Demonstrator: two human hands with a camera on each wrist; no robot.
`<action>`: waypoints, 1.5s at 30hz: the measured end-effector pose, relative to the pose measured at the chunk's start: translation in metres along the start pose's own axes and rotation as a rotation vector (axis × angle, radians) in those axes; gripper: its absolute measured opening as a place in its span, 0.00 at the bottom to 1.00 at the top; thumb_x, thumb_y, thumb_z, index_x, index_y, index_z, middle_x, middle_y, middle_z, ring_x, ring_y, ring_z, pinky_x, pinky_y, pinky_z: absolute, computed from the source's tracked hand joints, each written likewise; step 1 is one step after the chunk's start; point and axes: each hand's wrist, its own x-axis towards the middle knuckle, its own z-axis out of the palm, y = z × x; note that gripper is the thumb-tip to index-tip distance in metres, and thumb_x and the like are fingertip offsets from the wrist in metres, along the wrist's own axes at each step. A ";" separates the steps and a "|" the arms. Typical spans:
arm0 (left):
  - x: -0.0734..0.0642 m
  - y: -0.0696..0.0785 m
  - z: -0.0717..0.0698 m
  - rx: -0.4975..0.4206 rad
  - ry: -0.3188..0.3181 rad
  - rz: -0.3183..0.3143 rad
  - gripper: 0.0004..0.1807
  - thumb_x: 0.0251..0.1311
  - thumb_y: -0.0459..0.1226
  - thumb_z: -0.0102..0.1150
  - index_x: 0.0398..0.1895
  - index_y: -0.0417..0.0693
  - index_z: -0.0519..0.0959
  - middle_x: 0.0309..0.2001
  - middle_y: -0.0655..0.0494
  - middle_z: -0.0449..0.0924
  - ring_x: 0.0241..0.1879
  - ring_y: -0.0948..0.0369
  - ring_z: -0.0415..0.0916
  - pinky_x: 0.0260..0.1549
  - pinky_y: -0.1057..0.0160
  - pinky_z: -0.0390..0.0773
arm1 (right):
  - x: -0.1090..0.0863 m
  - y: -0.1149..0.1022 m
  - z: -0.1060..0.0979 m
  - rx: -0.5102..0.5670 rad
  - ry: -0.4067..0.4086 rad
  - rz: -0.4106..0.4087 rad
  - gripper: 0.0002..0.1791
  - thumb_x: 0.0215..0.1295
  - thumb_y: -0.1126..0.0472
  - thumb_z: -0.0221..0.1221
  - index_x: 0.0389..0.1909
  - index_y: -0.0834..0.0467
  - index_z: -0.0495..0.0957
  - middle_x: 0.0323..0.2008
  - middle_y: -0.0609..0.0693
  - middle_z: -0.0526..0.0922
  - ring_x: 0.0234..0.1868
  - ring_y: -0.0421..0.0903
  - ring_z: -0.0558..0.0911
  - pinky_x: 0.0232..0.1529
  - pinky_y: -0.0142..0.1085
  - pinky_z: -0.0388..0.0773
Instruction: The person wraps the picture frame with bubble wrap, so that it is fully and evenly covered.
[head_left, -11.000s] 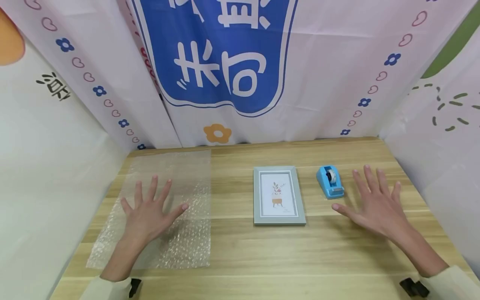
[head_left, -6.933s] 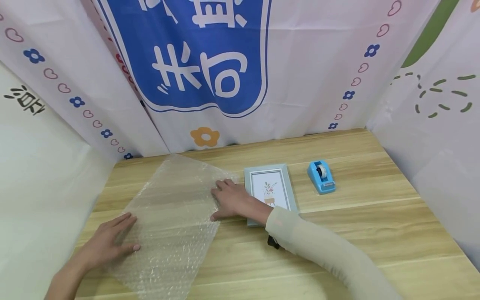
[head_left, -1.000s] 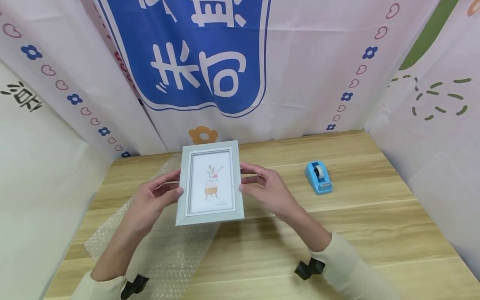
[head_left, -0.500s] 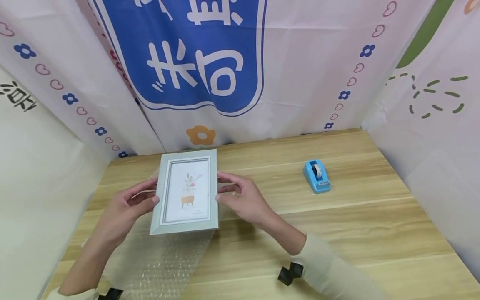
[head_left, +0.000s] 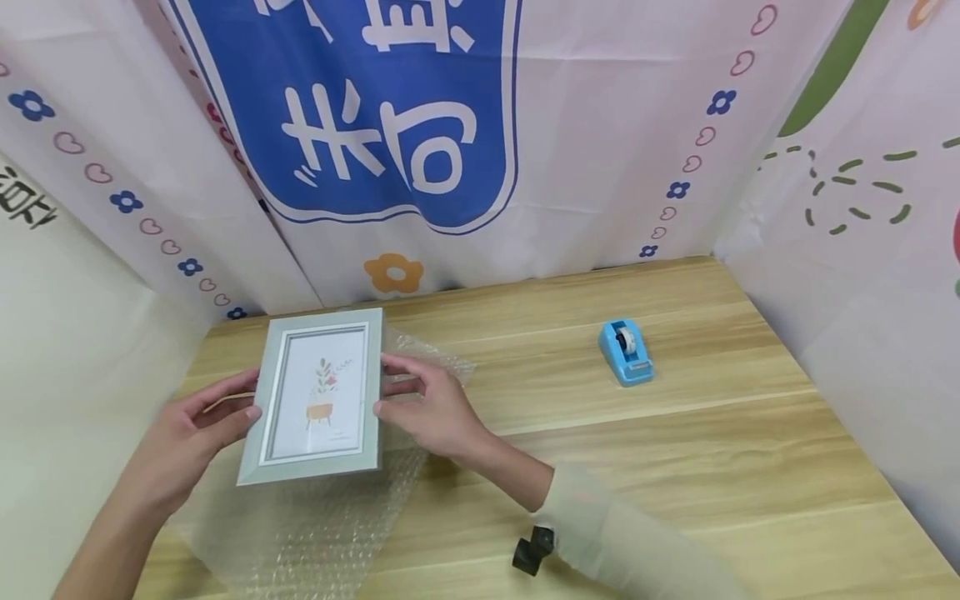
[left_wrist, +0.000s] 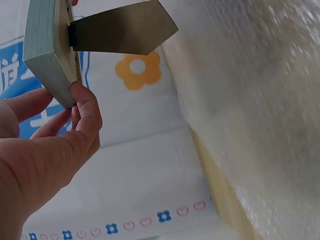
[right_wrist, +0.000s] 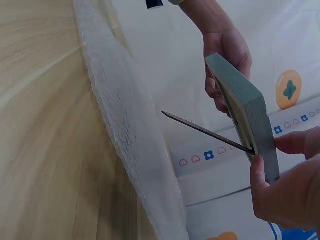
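Note:
A pale grey-green picture frame [head_left: 318,408] with a potted-plant print is held up above the bubble wrap [head_left: 322,533]. My left hand [head_left: 183,437] grips its left edge between thumb and fingers. On the opposite edge my right hand [head_left: 431,408] pinches it the same way. Seen from the left wrist, the stand [left_wrist: 125,30] juts out from the back of the frame. The right wrist view shows that stand [right_wrist: 207,132] edge-on, apart from the bubble wrap [right_wrist: 125,110]. The sheet lies slantwise on the table, partly hidden beneath the frame.
A blue tape dispenser [head_left: 627,353] with a roll of tape stands on the right half of the wooden table [head_left: 675,450]. Printed cloth [head_left: 585,167] hangs behind the table, with white walls at both sides.
Both hands have carried the picture frame leftward over the bubble wrap during the last second. Earlier it lay on the table, and the wrap has since been turned slantwise.

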 end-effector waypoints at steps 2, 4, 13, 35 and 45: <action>-0.003 -0.001 -0.008 0.009 0.004 -0.019 0.28 0.72 0.23 0.60 0.72 0.52 0.80 0.54 0.71 0.88 0.52 0.76 0.86 0.43 0.73 0.87 | 0.003 0.000 0.008 0.005 -0.008 -0.002 0.35 0.67 0.69 0.69 0.75 0.56 0.75 0.65 0.52 0.83 0.56 0.41 0.86 0.50 0.31 0.88; -0.006 -0.003 -0.015 0.007 0.008 -0.034 0.29 0.73 0.22 0.59 0.72 0.54 0.80 0.54 0.72 0.88 0.51 0.75 0.86 0.43 0.73 0.87 | 0.005 0.001 0.014 0.001 -0.016 0.001 0.35 0.67 0.69 0.69 0.75 0.56 0.75 0.66 0.52 0.82 0.55 0.39 0.86 0.50 0.30 0.88; -0.012 -0.016 -0.042 0.037 -0.001 -0.042 0.30 0.72 0.23 0.60 0.73 0.54 0.79 0.53 0.73 0.89 0.50 0.75 0.87 0.42 0.72 0.88 | 0.015 0.013 0.040 0.017 -0.002 0.039 0.35 0.66 0.69 0.70 0.74 0.54 0.76 0.64 0.49 0.83 0.52 0.34 0.86 0.49 0.27 0.87; 0.008 -0.056 -0.035 0.022 -0.037 -0.094 0.27 0.74 0.24 0.59 0.72 0.51 0.79 0.54 0.73 0.86 0.50 0.75 0.86 0.43 0.71 0.88 | 0.032 0.052 0.037 -0.053 0.027 0.080 0.36 0.64 0.70 0.71 0.74 0.57 0.76 0.62 0.53 0.85 0.56 0.45 0.89 0.48 0.26 0.86; 0.014 -0.076 -0.020 0.164 -0.067 -0.197 0.36 0.74 0.30 0.63 0.78 0.22 0.61 0.51 0.83 0.83 0.50 0.78 0.84 0.44 0.71 0.88 | 0.035 0.071 0.027 -0.123 0.011 0.123 0.36 0.64 0.72 0.70 0.74 0.60 0.75 0.63 0.56 0.84 0.58 0.50 0.89 0.53 0.28 0.86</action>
